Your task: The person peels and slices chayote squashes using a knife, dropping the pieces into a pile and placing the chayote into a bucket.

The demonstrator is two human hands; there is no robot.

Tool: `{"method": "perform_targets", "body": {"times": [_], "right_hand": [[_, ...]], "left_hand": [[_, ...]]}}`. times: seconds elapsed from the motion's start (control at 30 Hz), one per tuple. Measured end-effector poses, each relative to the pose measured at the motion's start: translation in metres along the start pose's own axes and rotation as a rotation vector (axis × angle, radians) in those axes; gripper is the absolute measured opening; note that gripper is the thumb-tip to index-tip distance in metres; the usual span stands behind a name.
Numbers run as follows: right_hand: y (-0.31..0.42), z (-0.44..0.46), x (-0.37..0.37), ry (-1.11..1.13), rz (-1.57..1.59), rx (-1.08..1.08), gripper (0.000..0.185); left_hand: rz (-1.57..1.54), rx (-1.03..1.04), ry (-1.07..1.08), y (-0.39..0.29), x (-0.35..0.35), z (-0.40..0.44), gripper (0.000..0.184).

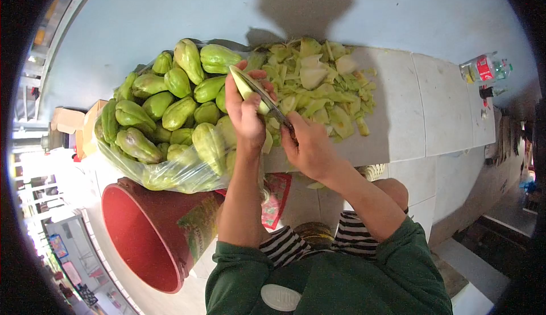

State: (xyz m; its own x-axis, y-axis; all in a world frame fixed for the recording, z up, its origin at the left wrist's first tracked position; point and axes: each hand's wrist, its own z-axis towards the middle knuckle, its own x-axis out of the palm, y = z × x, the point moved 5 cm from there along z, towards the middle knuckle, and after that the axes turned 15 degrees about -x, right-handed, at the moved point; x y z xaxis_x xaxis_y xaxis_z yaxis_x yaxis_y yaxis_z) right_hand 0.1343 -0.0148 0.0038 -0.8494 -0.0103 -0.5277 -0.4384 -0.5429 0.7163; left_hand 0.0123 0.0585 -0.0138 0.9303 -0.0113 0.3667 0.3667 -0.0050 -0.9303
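Raised over the tiled counter, my left hand [248, 110] is wrapped round a pale green chayote piece [243, 86], whose tip points up and left. My right hand [310, 147] grips the dark handle of a knife [273, 106], its blade lying along the chayote piece. Left of my hands, several whole green chayotes [179, 113] fill a clear plastic bag [153, 175]. To the right and behind, a heap of pale green peelings and cut pieces [318, 90] spreads over the counter.
A red bucket [136, 235] lies tilted below the bag, its opening facing left. On the right part of the counter [443, 99] are a clear bottle with a red label [485, 69] and a small dark bottle [490, 92]. A cardboard box [91, 127] stands at the left.
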Motion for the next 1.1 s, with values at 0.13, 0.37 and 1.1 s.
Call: {"method": "perform_targets", "body": {"times": [0.13, 0.37, 1.1], "right_hand": [[-0.002, 0.001, -0.001, 0.003, 0.038, 0.019, 0.017], [-0.003, 0.005, -0.012, -0.018, 0.128, 0.007, 0.022], [-0.020, 0.005, -0.036, 0.017, 0.356, 0.209, 0.019]], "left_hand": [[0.159, 0.021, -0.028, -0.002, -0.003, -0.002, 0.063], [0.302, 0.059, -0.003, -0.003, -0.009, -0.001, 0.067], [0.190, 0.010, -0.080, -0.005, -0.032, 0.016, 0.066]]}}
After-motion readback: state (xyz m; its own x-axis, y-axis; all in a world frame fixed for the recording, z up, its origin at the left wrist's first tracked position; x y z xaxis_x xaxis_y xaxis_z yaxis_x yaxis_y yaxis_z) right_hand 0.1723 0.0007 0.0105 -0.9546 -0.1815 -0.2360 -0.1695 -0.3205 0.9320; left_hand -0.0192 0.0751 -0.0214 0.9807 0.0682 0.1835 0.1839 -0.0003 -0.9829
